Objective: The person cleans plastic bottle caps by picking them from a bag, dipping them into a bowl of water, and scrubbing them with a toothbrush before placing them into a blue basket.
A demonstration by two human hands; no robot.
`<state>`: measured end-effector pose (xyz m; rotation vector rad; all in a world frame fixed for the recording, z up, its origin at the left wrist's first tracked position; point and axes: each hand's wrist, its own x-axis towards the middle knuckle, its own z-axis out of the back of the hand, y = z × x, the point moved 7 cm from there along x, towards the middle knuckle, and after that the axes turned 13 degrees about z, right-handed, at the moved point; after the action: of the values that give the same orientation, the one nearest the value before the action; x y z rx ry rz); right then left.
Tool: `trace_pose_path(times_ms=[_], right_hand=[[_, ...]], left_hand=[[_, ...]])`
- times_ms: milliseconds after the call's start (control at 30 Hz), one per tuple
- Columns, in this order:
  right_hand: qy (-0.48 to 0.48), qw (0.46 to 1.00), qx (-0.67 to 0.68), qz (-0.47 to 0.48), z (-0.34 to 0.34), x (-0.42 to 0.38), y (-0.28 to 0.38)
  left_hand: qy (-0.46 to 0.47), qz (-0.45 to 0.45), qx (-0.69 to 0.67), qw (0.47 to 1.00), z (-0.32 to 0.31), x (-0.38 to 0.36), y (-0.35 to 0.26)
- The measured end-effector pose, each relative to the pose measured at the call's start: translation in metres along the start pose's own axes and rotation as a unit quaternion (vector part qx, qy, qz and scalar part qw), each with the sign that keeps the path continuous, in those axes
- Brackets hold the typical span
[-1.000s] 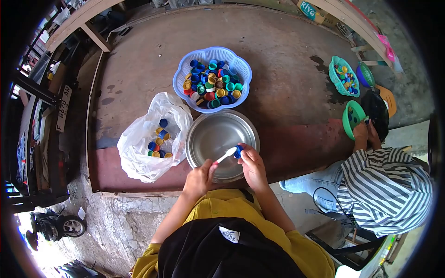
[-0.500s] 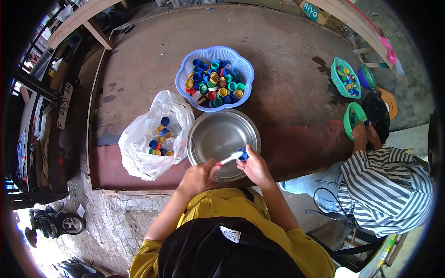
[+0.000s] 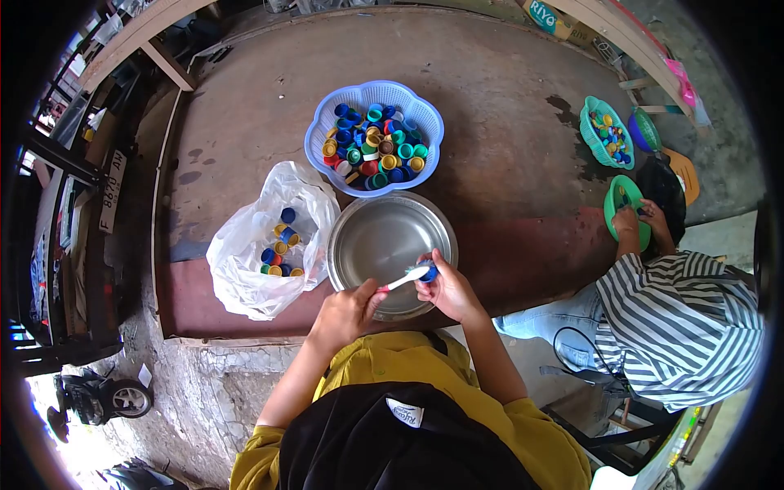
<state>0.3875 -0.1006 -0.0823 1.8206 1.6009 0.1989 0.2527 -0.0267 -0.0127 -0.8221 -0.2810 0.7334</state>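
Note:
A white toothbrush (image 3: 404, 279) with a red part near the grip is held in my left hand (image 3: 343, 314), fingers closed round its handle. My right hand (image 3: 451, 292) pinches a blue bottle cap (image 3: 428, 273), and the brush head touches the cap. Both hands are over the near rim of a round metal basin (image 3: 336, 245). Behind the basin stands a lavender scalloped basket (image 3: 314, 147) full of bottle caps in several colours. To the left, a white plastic bag (image 3: 241, 282) lies open with several caps in it.
A person in a striped shirt (image 3: 678, 327) sits at the right, hands at a green bowl (image 3: 614, 233). Beyond it stands a turquoise basket (image 3: 590, 135) of caps. The wooden table (image 3: 506, 98) has a raised left edge; a wooden beam (image 3: 167, 61) rises at its back left corner.
The brush and blue cap stay together over the basin with only slight hand movement. The view has shifted a little. At the right, the other person's hands have moved slightly over the green bowl.

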Motion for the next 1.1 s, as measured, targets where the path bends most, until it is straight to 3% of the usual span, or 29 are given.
trace_pose_path(times_ms=[67, 167, 267, 467, 533, 667, 767, 800, 933, 1033, 1100], right_hand=[[-0.011, 1.0, 0.014, -0.001, -0.007, -0.001, 0.001], [0.057, 0.996, 0.06, 0.019, -0.017, -0.002, 0.003], [0.018, 0.998, 0.046, 0.028, -0.019, -0.01, 0.007], [0.128, 0.989, -0.046, 0.055, -0.009, -0.012, 0.0], [0.126, 0.991, -0.011, 0.044, -0.007, -0.015, -0.002], [0.027, 0.996, -0.022, 0.077, -0.006, -0.012, 0.005], [0.045, 0.996, -0.06, 0.058, -0.014, -0.011, 0.005], [0.111, 0.991, -0.049, 0.062, -0.015, -0.007, 0.003], [0.039, 0.997, -0.017, 0.062, -0.014, -0.009, 0.01], [0.073, 0.995, -0.052, 0.048, 0.001, -0.005, -0.003], [0.046, 0.998, -0.035, 0.028, 0.006, -0.003, -0.004]], left_hand=[[0.025, 0.016, -0.003, 1.0, -0.008, -0.003, 0.003], [0.039, 0.036, -0.007, 0.999, -0.011, -0.005, 0.006], [0.03, 0.035, -0.006, 0.999, -0.01, -0.007, 0.005], [-0.006, 0.038, 0.018, 0.999, -0.002, -0.001, 0.013], [-0.018, 0.08, 0.054, 0.995, 0.013, 0.009, 0.017], [0.055, -0.019, 0.039, 0.998, 0.007, -0.001, -0.001], [0.029, 0.031, 0.047, 0.998, 0.003, 0.005, 0.014], [0.023, 0.043, 0.055, 0.997, 0.005, 0.005, 0.013], [-0.004, -0.046, 0.015, 0.999, -0.001, -0.005, 0.001], [0.02, 0.03, 0.059, 0.998, 0.001, 0.002, 0.014], [0.002, 0.017, 0.036, 0.999, 0.003, 0.001, 0.01]])
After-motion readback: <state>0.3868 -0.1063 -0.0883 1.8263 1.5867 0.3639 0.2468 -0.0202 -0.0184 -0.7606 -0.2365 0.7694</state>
